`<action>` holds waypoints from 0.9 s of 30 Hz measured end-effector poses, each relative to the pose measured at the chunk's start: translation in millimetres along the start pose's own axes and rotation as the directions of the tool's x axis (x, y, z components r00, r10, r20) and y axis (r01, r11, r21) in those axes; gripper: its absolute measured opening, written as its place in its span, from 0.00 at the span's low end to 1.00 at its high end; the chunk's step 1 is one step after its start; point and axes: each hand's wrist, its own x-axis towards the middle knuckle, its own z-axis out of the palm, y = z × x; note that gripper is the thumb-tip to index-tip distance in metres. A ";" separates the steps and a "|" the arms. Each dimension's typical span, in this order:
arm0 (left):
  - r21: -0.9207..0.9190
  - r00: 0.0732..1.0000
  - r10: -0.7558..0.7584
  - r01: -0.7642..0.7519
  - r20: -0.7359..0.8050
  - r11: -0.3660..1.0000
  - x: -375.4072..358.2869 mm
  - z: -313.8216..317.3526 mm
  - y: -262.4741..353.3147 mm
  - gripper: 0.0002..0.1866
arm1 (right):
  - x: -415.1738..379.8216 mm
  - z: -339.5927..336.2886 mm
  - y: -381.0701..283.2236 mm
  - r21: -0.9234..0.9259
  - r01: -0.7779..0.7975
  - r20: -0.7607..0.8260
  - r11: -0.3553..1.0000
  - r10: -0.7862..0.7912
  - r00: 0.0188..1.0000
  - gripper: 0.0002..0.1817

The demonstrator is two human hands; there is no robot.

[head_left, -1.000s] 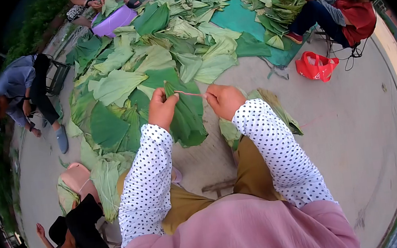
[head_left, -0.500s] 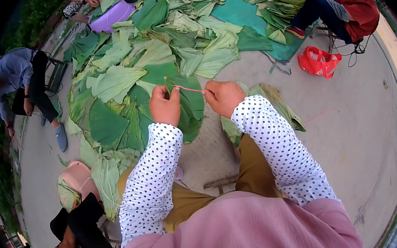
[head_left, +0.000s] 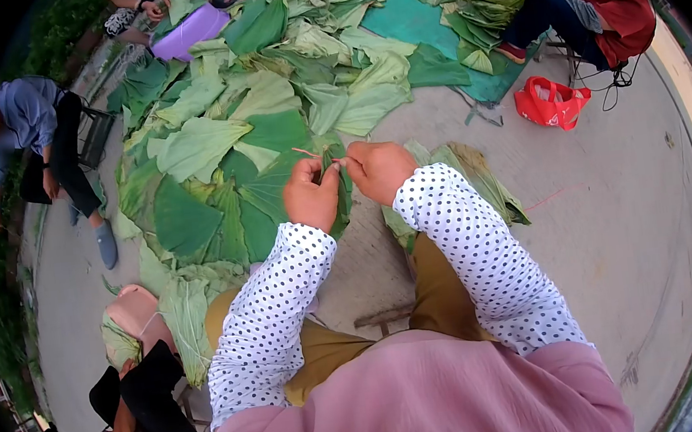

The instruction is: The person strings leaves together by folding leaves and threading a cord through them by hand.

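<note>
My left hand (head_left: 313, 196) is closed around the gathered tip of a green lotus leaf (head_left: 343, 204), which hangs below the fingers. A short end of pink string (head_left: 303, 151) sticks out above that hand. Close on the right, my right hand (head_left: 381, 172) pinches the string, its fingertips almost against the leaf tip. How the string passes round the leaf between the fingers is hard to make out. A folded bundle of leaves (head_left: 477, 181) lies beyond my right forearm.
A big heap of lotus leaves (head_left: 204, 146) spreads ahead over concrete and a green sheet (head_left: 410, 19). Around it sit people, one in red (head_left: 620, 18), with a red bag (head_left: 552, 103), a purple basin (head_left: 190, 32) and a pink bucket (head_left: 135, 310).
My left hand has moved right, bringing the two hands close together. The pink string, stretched between them before, now shows mainly as a short end above my left hand.
</note>
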 end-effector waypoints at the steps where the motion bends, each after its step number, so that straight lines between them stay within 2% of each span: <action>1: 0.000 1.000 -0.005 0.005 0.002 1.000 -3.8 2.3 2.4 0.11 | -0.2 0.3 -0.9 -0.007 -0.007 -0.001 1.000 0.007 1.000 0.10; 3: 0.079 0.988 0.099 -0.109 0.117 0.991 -9.0 5.5 1.3 0.09 | -0.6 3.0 4.0 -0.012 -0.007 -0.001 1.000 0.007 1.000 0.10; 4: -0.056 0.977 0.070 -0.060 0.200 0.997 -9.2 3.7 -1.2 0.10 | -1.1 3.6 6.2 -0.019 -0.005 -0.001 1.000 0.005 1.000 0.10; 5: -0.057 0.977 0.072 -0.061 0.202 0.996 -7.9 0.7 -3.5 0.10 | -2.4 4.3 8.5 -0.021 -0.007 -0.003 1.000 0.007 1.000 0.10; 6: -0.295 0.969 -0.099 0.165 0.226 0.941 -4.8 -3.4 -1.3 0.10 | -3.0 2.5 9.1 0.003 0.011 -0.012 1.000 -0.011 1.000 0.10; 7: -0.502 0.923 -0.254 0.372 0.289 0.781 -2.4 -8.3 4.9 0.10 | -2.9 0.5 9.7 0.027 0.030 -0.021 0.999 -0.030 0.999 0.10; 8: -0.606 0.897 -0.259 0.434 0.358 0.667 -1.4 -14.3 10.8 0.09 | -2.8 -1.2 10.6 0.025 0.027 -0.021 0.999 -0.027 0.999 0.10; 10: -0.582 0.896 -0.255 0.433 0.364 0.688 2.1 -16.1 7.5 0.08 | -5.1 -2.9 13.2 -0.007 0.027 0.105 1.000 -0.026 0.994 0.10; 11: -0.559 0.895 -0.250 0.428 0.368 0.710 3.3 -15.3 6.6 0.08 | -5.8 -2.8 13.5 -0.009 0.024 0.109 1.000 -0.023 0.994 0.10; 13: -0.517 0.896 -0.256 0.422 0.363 0.745 3.4 -14.8 15.3 0.08 | -5.4 -4.8 8.6 0.069 0.175 -0.142 0.982 -0.164 0.976 0.15; 14: -0.495 0.910 -0.243 0.391 0.337 0.776 3.3 -14.0 18.1 0.07 | -6.0 -7.7 7.8 0.065 0.169 -0.140 0.983 -0.159 0.977 0.15; 16: -0.470 0.920 -0.227 0.362 0.320 0.805 3.3 -11.8 19.2 0.07 | -6.3 -22.7 -3.8 0.071 0.410 -0.224 0.909 -0.386 0.895 0.20; 17: -0.467 0.922 -0.215 0.352 0.321 0.811 4.6 -11.4 19.2 0.07 | -6.2 -21.4 -2.4 0.066 0.402 -0.223 0.913 -0.380 0.898 0.20; 19: -0.461 0.919 -0.209 0.353 0.336 0.814 5.6 -10.3 21.3 0.07 | -5.4 -19.0 4.2 0.121 0.468 -0.100 0.875 -0.458 0.883 0.18; 20: -0.455 0.916 -0.207 0.355 0.343 0.817 6.0 -10.3 21.6 0.07 | -7.0 -18.8 8.3 0.114 0.459 -0.099 0.881 -0.449 0.888 0.18; 22: -0.461 0.916 -0.213 0.360 0.340 0.811 5.4 -10.9 20.8 0.08 | -9.8 -19.3 17.5 0.266 0.123 0.007 0.956 -0.130 0.992 0.14; 27: -0.473 0.926 -0.211 0.344 0.312 0.811 8.7 -12.8 17.3 0.09 | -18.9 -32.0 86.3 0.331 -0.053 0.072 0.942 0.031 0.997 0.10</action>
